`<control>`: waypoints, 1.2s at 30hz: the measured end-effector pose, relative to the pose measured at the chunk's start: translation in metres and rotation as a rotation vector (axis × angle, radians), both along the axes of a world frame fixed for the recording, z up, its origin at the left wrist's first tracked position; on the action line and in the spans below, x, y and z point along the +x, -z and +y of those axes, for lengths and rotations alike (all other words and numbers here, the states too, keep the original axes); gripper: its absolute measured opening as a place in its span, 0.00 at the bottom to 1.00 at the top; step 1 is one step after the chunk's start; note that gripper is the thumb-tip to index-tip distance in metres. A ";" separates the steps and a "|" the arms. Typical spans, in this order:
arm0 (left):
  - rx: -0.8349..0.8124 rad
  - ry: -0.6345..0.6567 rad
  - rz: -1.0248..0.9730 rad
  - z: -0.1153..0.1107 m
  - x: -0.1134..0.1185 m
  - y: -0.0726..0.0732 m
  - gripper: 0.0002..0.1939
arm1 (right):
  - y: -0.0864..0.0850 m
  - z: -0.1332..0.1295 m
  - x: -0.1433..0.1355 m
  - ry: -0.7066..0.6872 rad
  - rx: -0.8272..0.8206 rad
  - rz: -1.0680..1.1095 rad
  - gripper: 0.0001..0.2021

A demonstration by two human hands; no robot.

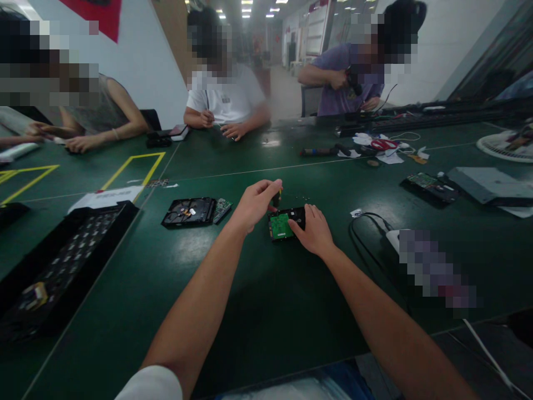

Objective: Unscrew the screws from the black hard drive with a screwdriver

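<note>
A hard drive with a green circuit board [280, 226] lies flat on the green table [258, 300]. My left hand [259, 204] is closed on a small screwdriver [276, 199], held upright over the drive's upper left corner; its tip is too small to make out. My right hand [313, 229] grips the right end of the same drive, thumb on top near the board and fingers along the far edge. Several tiny screws [306, 199] are scattered just beyond the drive.
Left lie an opened black drive [189, 212], a loose circuit board [222, 210] and a long black tray [70, 261]. Right are a cable [362, 244], another drive [431, 186] and a metal case [491, 184]. Three people sit across the table.
</note>
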State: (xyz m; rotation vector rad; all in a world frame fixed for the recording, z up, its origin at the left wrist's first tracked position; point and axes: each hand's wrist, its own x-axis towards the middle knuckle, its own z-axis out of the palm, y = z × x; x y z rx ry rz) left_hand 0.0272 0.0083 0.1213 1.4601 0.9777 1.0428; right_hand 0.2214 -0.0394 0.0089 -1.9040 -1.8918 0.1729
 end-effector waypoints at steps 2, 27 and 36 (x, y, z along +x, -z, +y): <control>-0.005 -0.007 -0.006 0.000 0.000 0.000 0.21 | -0.001 0.000 0.000 -0.003 0.001 -0.004 0.42; 0.485 -0.148 0.359 -0.005 0.002 -0.005 0.18 | 0.000 -0.001 0.000 0.007 -0.010 0.025 0.42; 0.328 -0.124 0.235 -0.004 0.002 -0.001 0.15 | 0.000 -0.001 -0.001 0.007 0.014 0.010 0.40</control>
